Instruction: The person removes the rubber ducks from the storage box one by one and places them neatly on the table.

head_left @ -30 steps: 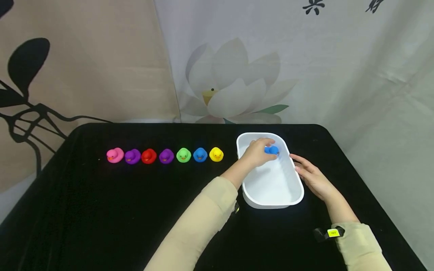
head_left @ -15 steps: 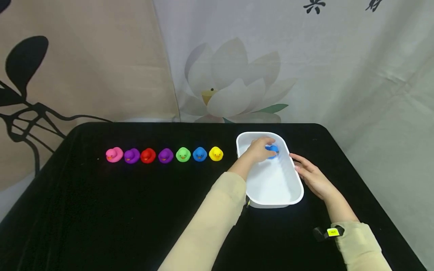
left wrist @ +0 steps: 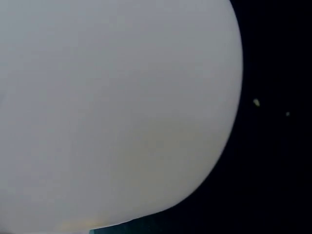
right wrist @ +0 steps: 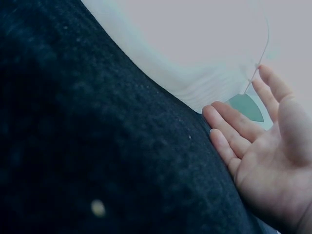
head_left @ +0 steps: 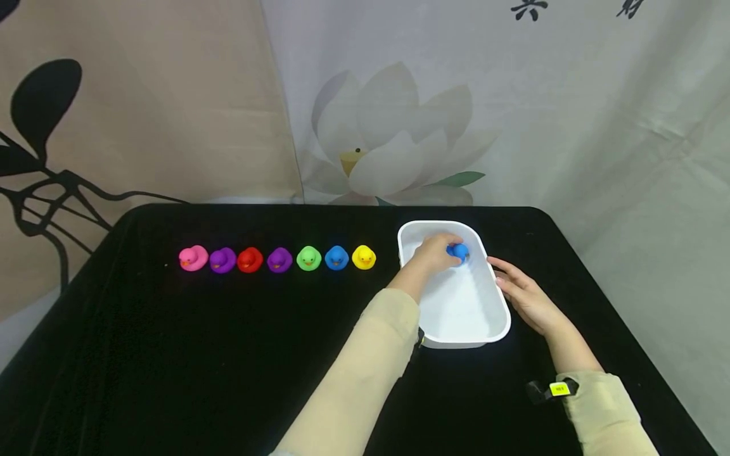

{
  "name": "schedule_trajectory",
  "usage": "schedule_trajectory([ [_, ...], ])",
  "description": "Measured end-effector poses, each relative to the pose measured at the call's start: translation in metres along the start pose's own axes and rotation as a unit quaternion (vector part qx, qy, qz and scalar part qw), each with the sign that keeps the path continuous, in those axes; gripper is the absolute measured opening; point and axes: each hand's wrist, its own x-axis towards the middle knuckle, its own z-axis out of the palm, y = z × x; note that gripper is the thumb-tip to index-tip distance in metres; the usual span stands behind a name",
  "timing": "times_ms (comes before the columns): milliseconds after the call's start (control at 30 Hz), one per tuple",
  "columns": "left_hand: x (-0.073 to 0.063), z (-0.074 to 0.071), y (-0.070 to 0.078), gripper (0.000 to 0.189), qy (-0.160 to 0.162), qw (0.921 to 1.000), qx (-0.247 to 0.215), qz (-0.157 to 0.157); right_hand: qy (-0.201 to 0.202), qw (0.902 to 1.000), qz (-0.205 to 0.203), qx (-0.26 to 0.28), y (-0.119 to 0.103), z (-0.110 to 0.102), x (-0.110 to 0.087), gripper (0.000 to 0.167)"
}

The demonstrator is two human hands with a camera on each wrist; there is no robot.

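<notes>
In the head view, a white plastic tub (head_left: 462, 310) stands at the right of the table. My left hand (head_left: 436, 256) reaches over its left rim and grips a blue rubber duck (head_left: 459, 252) near the far end inside; the fingers partly cover the duck. My right hand (head_left: 527, 294) is at the tub's right side, its fingers extended against the wall. The right wrist view shows the fingers (right wrist: 226, 119) loosely straight beside the tub (right wrist: 185, 73). Only the pale tub wall (left wrist: 122, 112) fills most of the left wrist view; the left hand is out of sight there.
Left of the tub, a row of rubber ducks runs along the table's far part: pink (head_left: 193, 258), purple (head_left: 222, 260), red (head_left: 249, 259), another purple (head_left: 279, 260), green (head_left: 308, 258), blue (head_left: 336, 258) and yellow (head_left: 364, 257). Black cloth (head_left: 199, 354) covers the table; a printed curtain hangs behind.
My left forearm has shifted to the right, while the left hand stays at the far end of the tub. The blue duck in it has turned slightly. The right hand has not moved.
</notes>
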Motion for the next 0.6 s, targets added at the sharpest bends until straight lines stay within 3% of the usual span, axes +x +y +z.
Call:
schedule_trajectory([
  [200,0.0012,0.0033,0.0007,0.038,0.016,0.9990,0.040,0.012,0.004,1.0000,0.001,-0.009,0.0012,0.0003,-0.0013,0.047],
  [600,-0.0027,0.0053,0.0024,0.030,0.016,0.9971,0.062,0.041,0.007,0.9999,0.006,-0.007,0.0002,0.0012,-0.0004,0.047],
])
